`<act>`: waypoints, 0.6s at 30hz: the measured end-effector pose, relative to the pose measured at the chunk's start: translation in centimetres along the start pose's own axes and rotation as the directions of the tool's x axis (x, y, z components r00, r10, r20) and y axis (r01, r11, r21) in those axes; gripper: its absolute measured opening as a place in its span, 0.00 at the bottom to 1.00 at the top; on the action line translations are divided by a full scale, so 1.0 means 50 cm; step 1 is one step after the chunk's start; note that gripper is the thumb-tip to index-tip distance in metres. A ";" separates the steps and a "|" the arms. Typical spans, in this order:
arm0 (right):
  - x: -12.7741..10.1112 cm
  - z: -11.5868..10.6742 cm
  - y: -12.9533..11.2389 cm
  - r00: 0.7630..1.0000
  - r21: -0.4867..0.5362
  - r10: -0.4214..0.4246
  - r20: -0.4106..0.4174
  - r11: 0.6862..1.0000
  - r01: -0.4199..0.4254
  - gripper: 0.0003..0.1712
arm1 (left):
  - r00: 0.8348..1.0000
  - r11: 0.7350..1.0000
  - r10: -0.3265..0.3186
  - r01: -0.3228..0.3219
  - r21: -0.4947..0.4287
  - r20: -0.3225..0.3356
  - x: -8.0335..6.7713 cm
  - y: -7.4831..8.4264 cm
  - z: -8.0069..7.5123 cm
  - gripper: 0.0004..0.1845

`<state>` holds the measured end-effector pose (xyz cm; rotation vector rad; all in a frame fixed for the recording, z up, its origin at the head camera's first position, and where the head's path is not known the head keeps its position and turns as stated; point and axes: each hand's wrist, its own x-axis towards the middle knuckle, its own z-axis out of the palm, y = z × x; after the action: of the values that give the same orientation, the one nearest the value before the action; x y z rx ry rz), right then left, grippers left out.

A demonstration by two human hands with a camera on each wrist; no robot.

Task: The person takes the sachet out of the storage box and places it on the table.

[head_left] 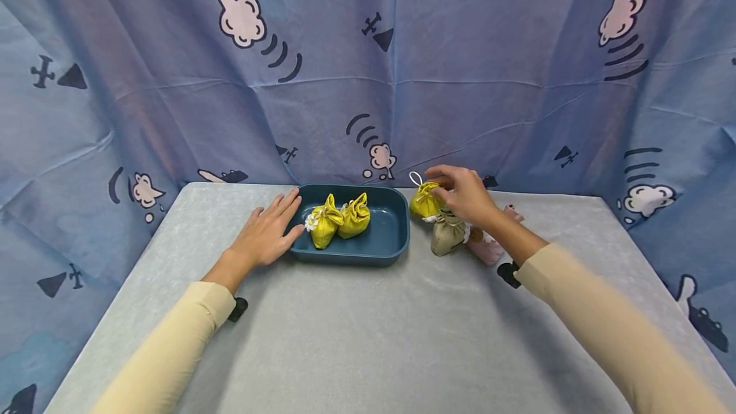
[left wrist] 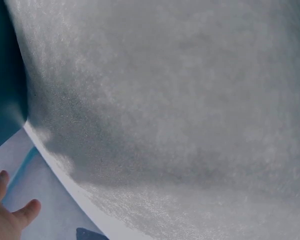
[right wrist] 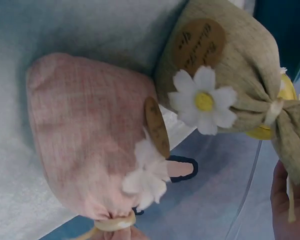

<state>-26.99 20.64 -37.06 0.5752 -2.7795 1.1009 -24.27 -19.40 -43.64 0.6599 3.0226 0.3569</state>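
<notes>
Your sleeves nearest camera. Right hand [head_left: 462,193] pinches yellow pouch [head_left: 424,202] by its tied neck, fingers curled round it, just right of blue tray [head_left: 391,235]. Tan pouch [head_left: 447,235] and pink pouch [head_left: 489,246] lie below that hand, touching each other. Left hand [head_left: 267,232] flat, fingers straight, fingertips against tray's left wall. Two yellow pouches [head_left: 339,217] inside tray. Tray on grey table [head_left: 368,337].

Looked like a staged recording booth rather than a real room: a blue cartoon-print curtain [head_left: 368,82] was hung around three sides of a small bench [head_left: 356,331] covered in grey felt, probably a lab setup.
</notes>
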 end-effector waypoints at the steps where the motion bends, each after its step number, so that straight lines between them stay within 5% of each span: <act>1: -0.001 0.002 0.001 1.000 -0.004 0.007 0.008 1.000 -0.006 0.19 | 1.000 1.000 -0.001 0.001 0.000 0.001 0.000 0.000 0.000 0.37; 18: 0.003 0.008 -0.014 0.990 0.005 0.066 0.122 0.998 -0.067 0.24 | 1.000 1.000 0.000 0.000 -0.014 0.001 -0.001 0.002 -0.002 0.37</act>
<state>-26.87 19.84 -36.89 0.5738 -2.9192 1.1277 -24.19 -19.37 -43.53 0.6596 3.0168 0.3768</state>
